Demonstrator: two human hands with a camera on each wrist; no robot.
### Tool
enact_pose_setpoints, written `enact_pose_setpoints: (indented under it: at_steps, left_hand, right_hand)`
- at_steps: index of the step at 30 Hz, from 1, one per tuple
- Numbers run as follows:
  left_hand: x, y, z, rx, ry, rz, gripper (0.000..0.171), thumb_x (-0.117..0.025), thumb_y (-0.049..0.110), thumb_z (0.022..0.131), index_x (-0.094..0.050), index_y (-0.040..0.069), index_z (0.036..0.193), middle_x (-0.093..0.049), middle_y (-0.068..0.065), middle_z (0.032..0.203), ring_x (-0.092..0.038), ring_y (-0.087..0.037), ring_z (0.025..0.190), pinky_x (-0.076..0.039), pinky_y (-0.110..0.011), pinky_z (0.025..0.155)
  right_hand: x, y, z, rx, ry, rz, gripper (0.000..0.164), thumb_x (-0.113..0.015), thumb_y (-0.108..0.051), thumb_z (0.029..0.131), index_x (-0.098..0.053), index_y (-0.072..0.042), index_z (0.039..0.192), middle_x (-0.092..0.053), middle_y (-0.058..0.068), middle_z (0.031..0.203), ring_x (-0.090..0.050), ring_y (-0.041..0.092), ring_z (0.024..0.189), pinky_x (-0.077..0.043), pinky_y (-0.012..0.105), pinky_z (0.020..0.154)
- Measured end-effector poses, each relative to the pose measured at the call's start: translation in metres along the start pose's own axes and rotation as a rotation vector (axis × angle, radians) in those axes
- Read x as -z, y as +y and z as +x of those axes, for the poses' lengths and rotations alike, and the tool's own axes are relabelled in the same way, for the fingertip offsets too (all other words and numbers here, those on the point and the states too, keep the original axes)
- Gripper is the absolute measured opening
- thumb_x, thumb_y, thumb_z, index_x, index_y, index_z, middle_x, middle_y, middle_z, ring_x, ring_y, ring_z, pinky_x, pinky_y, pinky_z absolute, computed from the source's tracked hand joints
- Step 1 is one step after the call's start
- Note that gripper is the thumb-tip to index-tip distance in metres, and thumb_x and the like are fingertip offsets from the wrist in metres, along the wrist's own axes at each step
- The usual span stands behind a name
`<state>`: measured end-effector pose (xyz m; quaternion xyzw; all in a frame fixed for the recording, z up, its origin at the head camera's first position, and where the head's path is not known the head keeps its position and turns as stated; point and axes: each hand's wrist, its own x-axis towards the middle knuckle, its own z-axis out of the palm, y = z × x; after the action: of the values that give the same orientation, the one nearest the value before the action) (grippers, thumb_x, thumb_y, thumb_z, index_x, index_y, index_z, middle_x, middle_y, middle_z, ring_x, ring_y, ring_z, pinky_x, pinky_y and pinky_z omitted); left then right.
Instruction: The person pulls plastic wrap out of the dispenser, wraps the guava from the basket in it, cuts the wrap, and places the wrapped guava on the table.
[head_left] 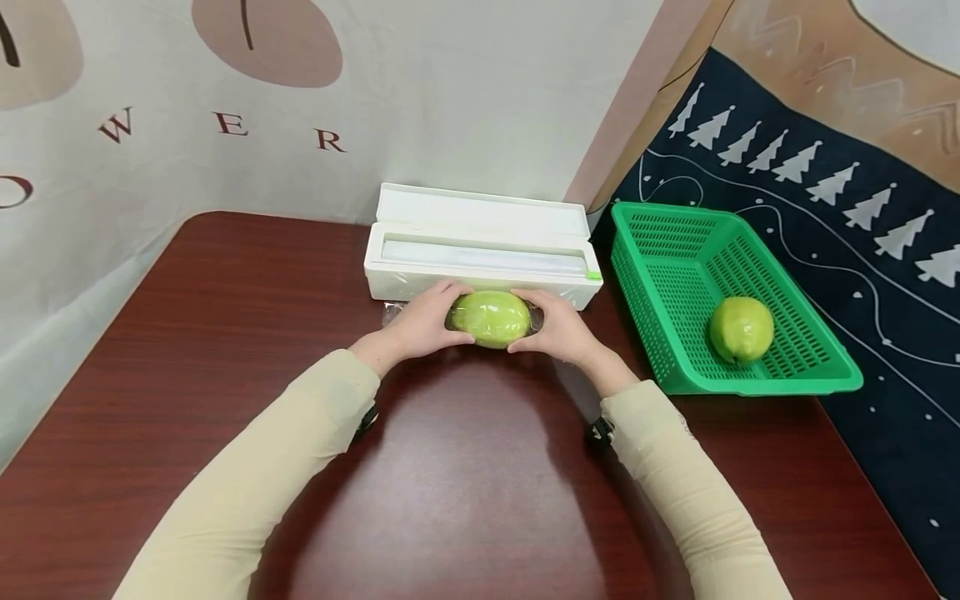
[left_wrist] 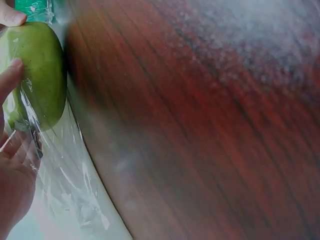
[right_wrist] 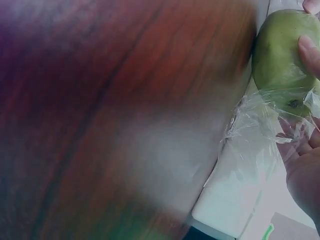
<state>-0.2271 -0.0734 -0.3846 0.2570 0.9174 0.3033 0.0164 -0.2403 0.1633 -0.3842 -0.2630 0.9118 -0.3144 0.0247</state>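
A smooth green guava [head_left: 491,319] with clear cling film over it is held between both hands, in front of a white film dispenser [head_left: 480,287]. My left hand [head_left: 426,323] grips its left end, thumb on the near side and fingers at the far side. On the opposite end, my right hand [head_left: 558,327] grips it the same way. Film [left_wrist: 75,170] stretches out from the fruit in the left wrist view. Crumpled film [right_wrist: 255,117] bunches around the guava's dark blossom end in the right wrist view.
The dispenser's lid [head_left: 483,212] stands raised at the back of the dark red-brown table [head_left: 480,500]. On the right is a green plastic basket [head_left: 660,333] with another guava [head_left: 741,329] inside. A patterned cloth hangs behind the table.
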Motion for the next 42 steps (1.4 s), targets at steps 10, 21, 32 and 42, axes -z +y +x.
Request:
enact_pose_setpoints:
  at_steps: [10, 21, 32, 42]
  left_hand:
    - [-0.0006, -0.0010, -0.0001, -0.001, 0.025, -0.046, 0.059, -0.075, 0.026, 0.079, -0.047, -0.001, 0.123, -0.053, -0.016, 0.121, -0.051, -0.027, 0.114, -0.041, -0.039, 0.101]
    - [0.0008, -0.0020, 0.0026, 0.021, 0.016, -0.074, 0.058, -0.075, 0.027, 0.079, -0.049, 0.000, 0.123, -0.056, -0.015, 0.121, -0.052, -0.027, 0.115, -0.041, -0.040, 0.101]
    - [0.0028, 0.0009, 0.0050, 0.048, -0.003, -0.061, 0.060, -0.072, 0.030, 0.082, -0.048, -0.002, 0.127, -0.055, -0.018, 0.125, -0.050, -0.029, 0.119, -0.039, -0.040, 0.103]
    - [0.0060, 0.0027, 0.0077, 0.095, -0.043, -0.054, 0.063, -0.066, 0.032, 0.086, -0.044, -0.003, 0.134, -0.051, -0.019, 0.134, -0.047, -0.030, 0.126, -0.037, -0.041, 0.106]
  right_hand:
    - [0.0007, 0.0001, 0.0003, -0.057, 0.020, 0.050, 0.071, -0.087, -0.020, 0.061, -0.054, -0.003, 0.122, -0.062, 0.013, 0.117, -0.057, 0.025, 0.107, -0.045, 0.040, 0.094]
    - [0.0025, -0.0004, 0.0014, -0.050, 0.021, 0.001, 0.072, -0.086, -0.023, 0.062, -0.056, -0.001, 0.124, -0.058, 0.016, 0.124, -0.051, 0.028, 0.117, -0.040, 0.042, 0.102]
    - [0.0043, 0.0013, 0.0029, -0.188, 0.017, 0.145, 0.070, -0.087, -0.019, 0.061, -0.059, -0.004, 0.124, -0.064, 0.012, 0.119, -0.057, 0.022, 0.107, -0.044, 0.036, 0.095]
    - [0.0063, 0.0066, 0.0055, -0.221, -0.015, 0.213, 0.066, -0.085, -0.020, 0.066, -0.059, -0.004, 0.125, -0.065, 0.012, 0.118, -0.058, 0.018, 0.099, -0.047, 0.032, 0.088]
